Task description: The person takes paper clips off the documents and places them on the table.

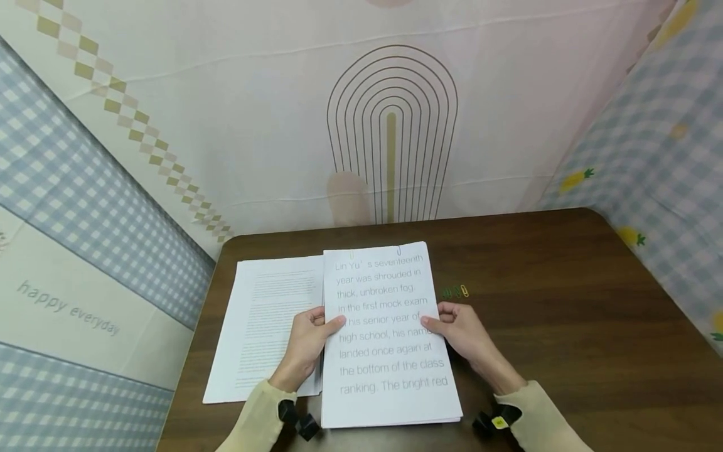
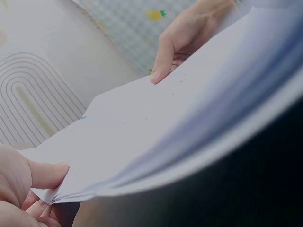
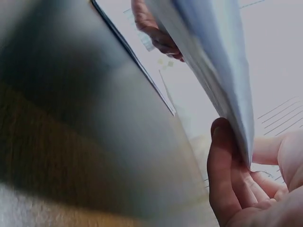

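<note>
A stack of white paper sheets [image 1: 390,351] with large printed English text is held up between both hands. My left hand [image 1: 305,345] pinches its left edge, thumb on the front page and fingers behind. On the opposite edge, my right hand [image 1: 464,333] pinches it the same way; the right wrist view shows its fingers [image 3: 221,165] against the back of the stack. Two paper clips sit at the top edge, a dark one [image 1: 398,250] and a faint one [image 1: 351,255]. In the left wrist view the sheets [image 2: 128,123] bow slightly.
Left of the held stack, a second pile of paper [image 1: 265,326] with small print lies on the brown wooden table [image 1: 565,301]. Loose paper clips lie right of the stack, a yellow one [image 1: 464,290] beside two green ones [image 1: 448,292]. Patterned cloth [image 1: 254,125] hangs behind.
</note>
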Available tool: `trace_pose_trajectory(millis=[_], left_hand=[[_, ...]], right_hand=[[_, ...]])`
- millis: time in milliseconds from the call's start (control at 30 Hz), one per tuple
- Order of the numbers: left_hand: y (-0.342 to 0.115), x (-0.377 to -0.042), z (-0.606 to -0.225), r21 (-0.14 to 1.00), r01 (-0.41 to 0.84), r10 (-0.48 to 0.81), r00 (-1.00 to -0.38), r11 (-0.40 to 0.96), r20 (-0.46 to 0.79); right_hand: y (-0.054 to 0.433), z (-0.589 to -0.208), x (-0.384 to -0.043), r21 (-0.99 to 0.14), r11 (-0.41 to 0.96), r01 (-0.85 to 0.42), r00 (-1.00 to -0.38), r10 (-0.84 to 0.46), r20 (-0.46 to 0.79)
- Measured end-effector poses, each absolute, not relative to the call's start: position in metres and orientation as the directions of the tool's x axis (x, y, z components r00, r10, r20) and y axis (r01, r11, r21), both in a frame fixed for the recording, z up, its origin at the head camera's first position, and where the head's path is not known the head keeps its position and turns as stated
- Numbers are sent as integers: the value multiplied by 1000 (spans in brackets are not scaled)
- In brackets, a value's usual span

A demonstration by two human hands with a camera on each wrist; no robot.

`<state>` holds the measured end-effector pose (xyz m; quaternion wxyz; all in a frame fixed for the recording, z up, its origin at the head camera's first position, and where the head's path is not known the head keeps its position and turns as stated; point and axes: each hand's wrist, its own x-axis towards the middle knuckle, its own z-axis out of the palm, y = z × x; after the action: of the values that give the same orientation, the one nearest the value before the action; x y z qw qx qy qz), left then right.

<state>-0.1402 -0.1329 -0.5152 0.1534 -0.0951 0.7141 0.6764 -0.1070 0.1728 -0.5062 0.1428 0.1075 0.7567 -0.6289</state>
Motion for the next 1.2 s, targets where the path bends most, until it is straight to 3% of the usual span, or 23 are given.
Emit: trace_pose_trajectory(millis=[267, 533, 733, 933, 1200], left_hand=[[-134, -135, -514, 930, -361, 64, -929, 70, -365], [-132, -129, -512, 927, -372, 97, -922, 48, -375], [-132, -126, -512, 928, -370, 125, -919, 50, -373], [-132, -124, -513, 925, -377, 149, -913, 51, -380], [-131, -122, -513, 923, -380, 165, -908, 66, -386]], right_hand=[[185, -501, -120, -917, 259, 305, -938, -84, -336], [197, -485, -163, -951, 244, 191, -978, -31, -205], [197, -479, -186, -963, 248, 107, -988, -83, -131], [190, -477, -195, -969, 222, 109, -980, -138, -142], [184, -479, -197, -963, 238, 125, -983, -103, -153]])
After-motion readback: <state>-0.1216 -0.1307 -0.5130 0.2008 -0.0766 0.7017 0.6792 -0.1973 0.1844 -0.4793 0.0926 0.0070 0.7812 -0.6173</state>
